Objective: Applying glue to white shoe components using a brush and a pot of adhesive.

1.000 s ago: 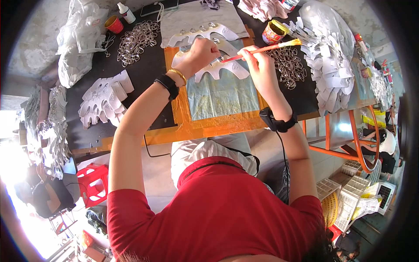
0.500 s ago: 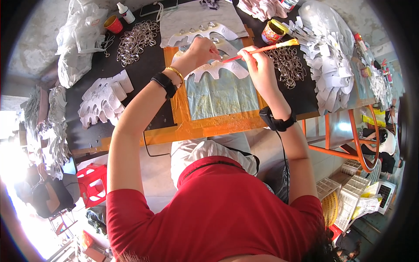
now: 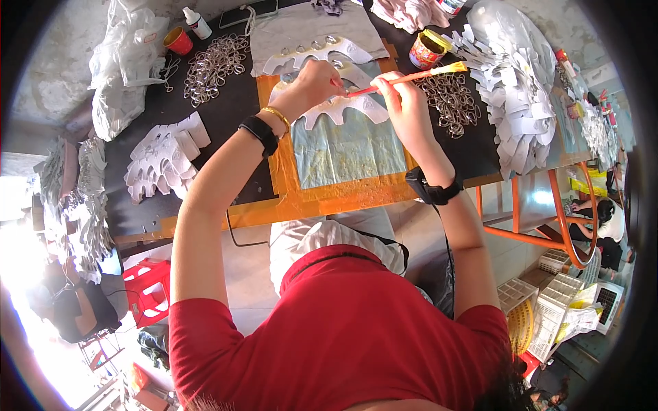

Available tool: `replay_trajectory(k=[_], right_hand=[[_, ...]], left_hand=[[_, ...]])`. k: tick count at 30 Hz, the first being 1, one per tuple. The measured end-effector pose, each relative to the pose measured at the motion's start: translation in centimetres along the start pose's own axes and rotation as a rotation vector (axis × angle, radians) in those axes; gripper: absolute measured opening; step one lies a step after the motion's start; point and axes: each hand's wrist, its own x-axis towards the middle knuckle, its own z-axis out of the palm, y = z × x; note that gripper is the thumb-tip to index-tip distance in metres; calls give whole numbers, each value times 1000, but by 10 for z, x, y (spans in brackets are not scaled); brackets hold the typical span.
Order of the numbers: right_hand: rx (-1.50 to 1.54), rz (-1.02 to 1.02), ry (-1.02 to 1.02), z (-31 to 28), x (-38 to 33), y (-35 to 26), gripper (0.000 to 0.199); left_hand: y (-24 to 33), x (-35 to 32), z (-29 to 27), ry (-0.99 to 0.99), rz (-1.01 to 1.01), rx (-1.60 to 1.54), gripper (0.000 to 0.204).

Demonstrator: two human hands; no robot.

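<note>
My right hand point(image 3: 403, 103) grips a thin orange-handled brush point(image 3: 411, 76) whose yellowish bristles point right, toward a small open glue can point(image 3: 426, 49). My left hand point(image 3: 317, 81) presses down on a white scalloped cut-out piece point(image 3: 343, 106) lying on a silvery sheet point(image 3: 346, 147) over an orange board point(image 3: 301, 198). A second white cut-out with metal rings point(image 3: 315, 55) lies just beyond my left hand. Both wrists wear black bands; the left also has a gold bangle.
A pile of metal rings point(image 3: 214, 61) and a stack of white cut-outs point(image 3: 164, 161) lie at the left. More rings point(image 3: 451, 103) and a large heap of white pieces point(image 3: 514, 103) sit at the right. A red stool point(image 3: 147, 291) stands below the table; another person point(image 3: 606, 216) sits far right.
My right hand has drawn the brush slightly left and down over the cut-out. My left hand stays pressed on the piece.
</note>
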Motion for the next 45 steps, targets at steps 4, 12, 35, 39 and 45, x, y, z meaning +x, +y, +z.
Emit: replay_trajectory(k=[4, 12, 35, 39, 45], right_hand=[[-8, 0, 48, -14, -1, 2, 13], [-110, 282, 287, -117, -54, 3, 20], [-196, 426, 223, -157, -128, -7, 23], [-182, 427, 226, -152, -125, -6, 24], [-175, 390, 219, -145, -120, -3, 24]], left_hand=[[7, 2, 0, -46, 23, 66, 29], [64, -11, -1, 51, 87, -49, 24], [152, 58, 144, -119, 198, -118, 14], [148, 64, 129, -119, 159, -228, 15], [143, 71, 115, -153, -54, -430, 25]])
